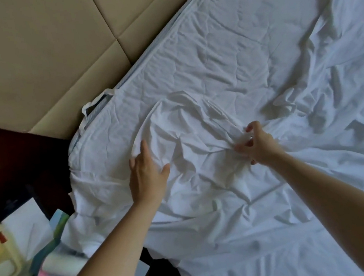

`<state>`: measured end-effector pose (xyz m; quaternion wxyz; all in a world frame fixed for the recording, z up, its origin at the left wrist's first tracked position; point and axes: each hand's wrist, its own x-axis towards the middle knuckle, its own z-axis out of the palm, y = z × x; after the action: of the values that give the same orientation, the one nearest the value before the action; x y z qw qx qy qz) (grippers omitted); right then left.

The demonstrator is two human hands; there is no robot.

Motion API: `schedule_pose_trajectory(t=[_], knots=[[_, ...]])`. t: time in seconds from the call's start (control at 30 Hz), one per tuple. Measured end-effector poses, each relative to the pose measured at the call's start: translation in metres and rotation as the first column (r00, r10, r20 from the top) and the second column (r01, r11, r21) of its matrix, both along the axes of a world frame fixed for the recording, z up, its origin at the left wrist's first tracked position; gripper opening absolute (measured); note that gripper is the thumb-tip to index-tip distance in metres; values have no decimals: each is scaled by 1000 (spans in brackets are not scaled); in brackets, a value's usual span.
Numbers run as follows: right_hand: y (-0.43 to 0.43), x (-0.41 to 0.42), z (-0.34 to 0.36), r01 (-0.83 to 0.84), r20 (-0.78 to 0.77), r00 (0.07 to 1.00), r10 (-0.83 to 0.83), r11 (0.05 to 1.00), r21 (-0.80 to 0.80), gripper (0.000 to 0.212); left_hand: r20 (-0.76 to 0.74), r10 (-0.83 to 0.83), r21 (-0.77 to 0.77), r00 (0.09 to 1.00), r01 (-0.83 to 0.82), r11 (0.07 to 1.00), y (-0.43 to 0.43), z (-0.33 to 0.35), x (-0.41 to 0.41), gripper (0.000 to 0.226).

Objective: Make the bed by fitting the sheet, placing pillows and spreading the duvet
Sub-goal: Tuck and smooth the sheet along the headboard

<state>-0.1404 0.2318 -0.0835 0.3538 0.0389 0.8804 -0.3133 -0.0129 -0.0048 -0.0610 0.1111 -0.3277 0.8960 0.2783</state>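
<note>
Tan padded wall panels (35, 53) up at eleven o'clock, dark wooden nightstand (4, 162) at nine, soft even daylight.

White sheet (237, 71), heavily wrinkled, lies loose over the mattress (96, 107), bunched up near its rounded corner.

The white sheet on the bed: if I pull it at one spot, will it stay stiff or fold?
Probably floppy: the white sheet is creased everywhere and bunches where the right hand pinches it. Likely light, since a pinch alone gathers it. The flat left hand seems to hold it down.
</note>
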Motion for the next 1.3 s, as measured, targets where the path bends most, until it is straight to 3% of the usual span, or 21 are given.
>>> schedule_pose_trajectory(t=[0.1,0.17,0.27,0.37,0.4,0.47,0.53,0.67,0.8,0.9,1.0,1.07,1.13,1.2,1.3], knots=[[-5,-4,-1,-128,-46,990,134,985,119,28,-11,71,103,997,-70,992,-11,-1,-3,94],[-10,-7,-2,-138,-77,986,149,983,124,30,93,170,177,981,-185,967,-22,-3,-5,101],[-19,-12,6,-42,-125,991,42,999,2,28,288,176,173,941,-232,957,-37,-7,-8,99],[-36,-27,18,103,-135,983,-128,979,-176,23,278,198,251,940,-270,929,-49,-6,-14,69],[-43,-35,23,127,-144,976,-161,967,-221,20,266,252,363,930,-339,868,-52,-5,-16,58],[-62,-52,32,108,-206,965,-163,961,-256,15,300,369,587,880,-475,656,-58,1,-22,40],[-80,-67,41,18,-293,953,-83,976,-217,18,344,374,694,862,-501,518,-64,9,-27,33],[-118,-90,57,-153,-454,888,76,979,-136,16,420,230,749,878,-478,459,-69,20,-29,25],[-144,-101,65,-244,-538,831,142,962,-122,25,392,336,781,856,-503,370,-81,31,-41,22],[-152,-98,65,-345,-528,797,295,939,4,37,254,486,785,836,-472,401,-101,44,-55,19],[-154,-87,59,-339,-536,792,293,941,12,49,78,681,773,728,-475,420,-126,50,-71,24],[-157,-81,58,-355,-560,781,278,934,-32,50,-96,766,730,636,-478,489,-146,46,-78,22],[-163,-82,59,-421,-527,778,342,906,-34,49,-244,757,635,606,-490,597,-162,44,-79,14],[-173,-87,62,-502,-448,774,447,865,-4,53,-265,674,552,689,-465,692,-166,45,-74,16],[-190,-94,62,-579,-300,758,579,809,99,69,-115,448,395,887,-372,840,-162,38,-59,53]])
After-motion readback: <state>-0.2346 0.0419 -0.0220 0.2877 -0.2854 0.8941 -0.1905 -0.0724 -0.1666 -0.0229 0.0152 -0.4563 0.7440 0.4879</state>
